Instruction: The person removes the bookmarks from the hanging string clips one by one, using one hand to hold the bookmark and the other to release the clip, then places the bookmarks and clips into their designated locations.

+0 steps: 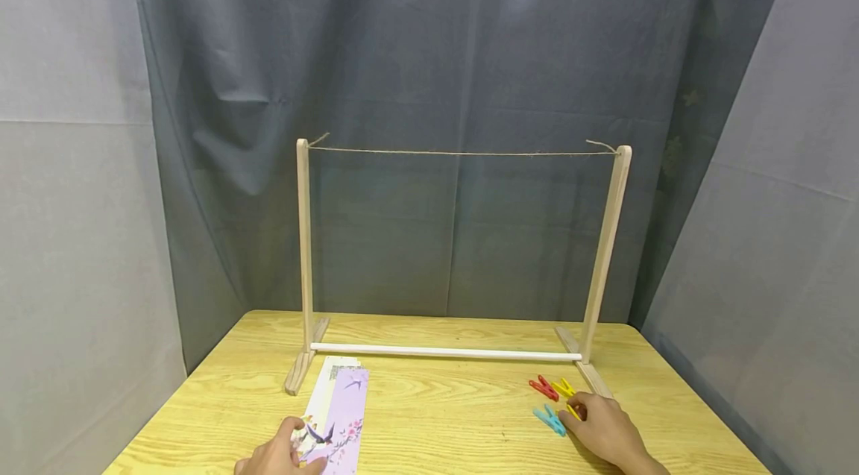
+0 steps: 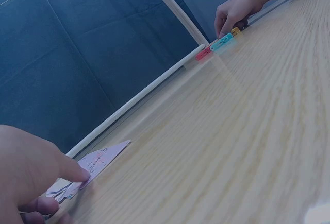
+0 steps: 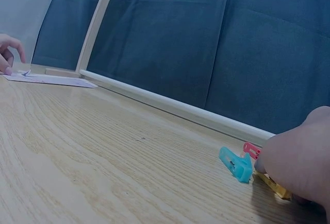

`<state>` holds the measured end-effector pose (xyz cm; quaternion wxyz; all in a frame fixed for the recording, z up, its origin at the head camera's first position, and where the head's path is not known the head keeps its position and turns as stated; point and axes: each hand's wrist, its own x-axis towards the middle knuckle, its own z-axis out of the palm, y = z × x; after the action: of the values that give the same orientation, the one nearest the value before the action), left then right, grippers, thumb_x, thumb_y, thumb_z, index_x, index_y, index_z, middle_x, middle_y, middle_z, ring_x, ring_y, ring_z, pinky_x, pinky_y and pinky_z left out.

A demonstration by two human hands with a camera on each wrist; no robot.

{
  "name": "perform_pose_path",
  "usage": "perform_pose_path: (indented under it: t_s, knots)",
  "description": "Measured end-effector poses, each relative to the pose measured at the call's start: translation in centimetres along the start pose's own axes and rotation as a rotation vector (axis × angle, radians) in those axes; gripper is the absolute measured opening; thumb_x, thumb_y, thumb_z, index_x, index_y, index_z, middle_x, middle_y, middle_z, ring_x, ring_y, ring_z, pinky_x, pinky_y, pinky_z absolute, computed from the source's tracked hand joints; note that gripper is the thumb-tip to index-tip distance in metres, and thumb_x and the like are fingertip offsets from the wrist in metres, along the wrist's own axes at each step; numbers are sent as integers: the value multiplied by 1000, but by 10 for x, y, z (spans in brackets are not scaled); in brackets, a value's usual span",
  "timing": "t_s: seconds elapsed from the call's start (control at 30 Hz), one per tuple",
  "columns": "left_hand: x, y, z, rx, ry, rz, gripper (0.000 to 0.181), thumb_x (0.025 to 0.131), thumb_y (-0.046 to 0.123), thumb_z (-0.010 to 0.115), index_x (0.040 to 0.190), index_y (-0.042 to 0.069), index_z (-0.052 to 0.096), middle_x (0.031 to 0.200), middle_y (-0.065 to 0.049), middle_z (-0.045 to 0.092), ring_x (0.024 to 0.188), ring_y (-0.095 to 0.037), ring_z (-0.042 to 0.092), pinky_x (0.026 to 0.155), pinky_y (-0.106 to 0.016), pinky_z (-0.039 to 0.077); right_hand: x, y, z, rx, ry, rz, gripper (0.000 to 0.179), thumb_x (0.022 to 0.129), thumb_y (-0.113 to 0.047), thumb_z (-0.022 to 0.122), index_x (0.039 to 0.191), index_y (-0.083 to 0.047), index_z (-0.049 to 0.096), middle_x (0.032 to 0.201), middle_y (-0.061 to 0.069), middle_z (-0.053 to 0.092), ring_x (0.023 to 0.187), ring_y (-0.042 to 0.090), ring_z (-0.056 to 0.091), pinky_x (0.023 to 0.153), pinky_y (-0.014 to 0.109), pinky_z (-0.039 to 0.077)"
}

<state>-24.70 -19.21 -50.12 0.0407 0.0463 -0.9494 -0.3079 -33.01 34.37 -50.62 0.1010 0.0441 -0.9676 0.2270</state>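
Two long bookmarks lie overlapping on the table at the lower left of the head view: a purple bookmark (image 1: 347,408) with swallows and pink blossoms, and a white bookmark (image 1: 321,394) partly beneath it. My left hand (image 1: 271,453) holds the near end of the purple one, thumb on its face and fingers bent at its left edge. At the right, my right hand (image 1: 604,430) pinches a yellow clothespin (image 3: 273,184), mostly covered by the fingers. Around it lie a blue clothespin (image 1: 550,420), a red clothespin (image 1: 544,388) and another yellow clothespin (image 1: 563,387).
A wooden frame stands across the table, with a left post (image 1: 305,244), a right post (image 1: 606,251) and a white bottom bar (image 1: 443,351). A thin string (image 1: 463,153) is tied between the post tops. Dark cloth (image 1: 403,50) hangs behind the wooden table (image 1: 436,423).
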Motion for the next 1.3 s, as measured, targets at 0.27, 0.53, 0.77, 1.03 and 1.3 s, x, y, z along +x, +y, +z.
perform_pose_path:
  t_s: [0.27,0.53,0.77,1.03,1.3]
  knots:
    - [-1,-1,1,12,9,7,68,79,44,87,126,5,57,76,3,53,65,-18,54,67,-47,35,0,0,1,-1,17,-15,26,91,-29,79,104,-6,77,69,-2,47,59,17,41,54,31,29]
    - [-1,0,1,15,12,4,67,78,44,87,125,6,58,75,4,53,65,-18,54,67,-47,35,-1,-1,-1,3,19,-23,27,91,-29,79,104,-5,77,69,-2,46,60,16,42,54,31,29]
    - [0,0,1,21,11,8,66,78,45,87,123,6,59,75,4,53,65,-18,54,67,-48,36,-1,-2,-1,-4,9,-8,27,91,-29,79,104,-5,77,70,-1,47,61,17,42,56,32,29]
    - [3,-3,2,17,-3,-7,68,77,47,87,124,6,59,76,4,54,65,-18,54,66,-47,36,-2,-2,-1,8,8,-9,26,92,-29,78,104,-6,77,70,-2,47,61,17,42,55,31,29]
    - [1,-2,0,3,-6,-11,68,78,47,87,125,6,59,76,3,53,64,-18,53,65,-46,36,-1,-3,-3,14,-1,1,24,94,-29,76,103,-7,76,70,-1,48,61,17,42,56,33,30]
